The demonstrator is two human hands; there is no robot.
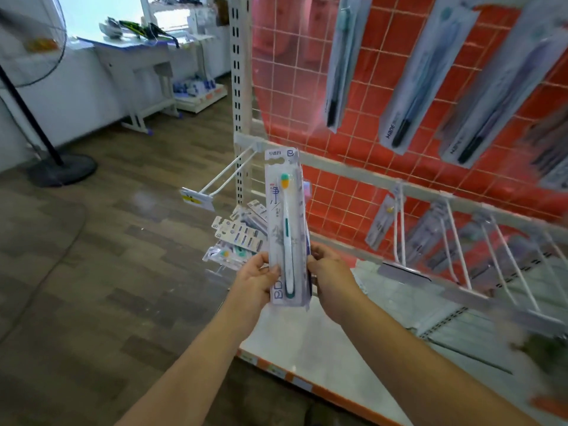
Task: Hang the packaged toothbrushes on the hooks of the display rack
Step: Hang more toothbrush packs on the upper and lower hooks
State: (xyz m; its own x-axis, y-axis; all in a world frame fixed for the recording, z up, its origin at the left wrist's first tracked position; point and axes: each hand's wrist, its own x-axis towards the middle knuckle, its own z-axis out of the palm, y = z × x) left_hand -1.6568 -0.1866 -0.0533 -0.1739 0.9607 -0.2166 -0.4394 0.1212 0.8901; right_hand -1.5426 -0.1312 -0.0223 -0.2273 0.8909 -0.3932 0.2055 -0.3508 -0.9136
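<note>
Held upright by both hands, left (257, 276) and right (330, 272) gripping pack (285, 229) edges, lining hole up with empty hook (221, 176).

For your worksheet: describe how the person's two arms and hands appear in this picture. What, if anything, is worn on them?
Both forearms are bare as far as the picture shows, with no sleeves in view. The left hand and right hand wear no gloves. No watch, bracelet or ring is visible on either, and no markings can be seen.
</note>
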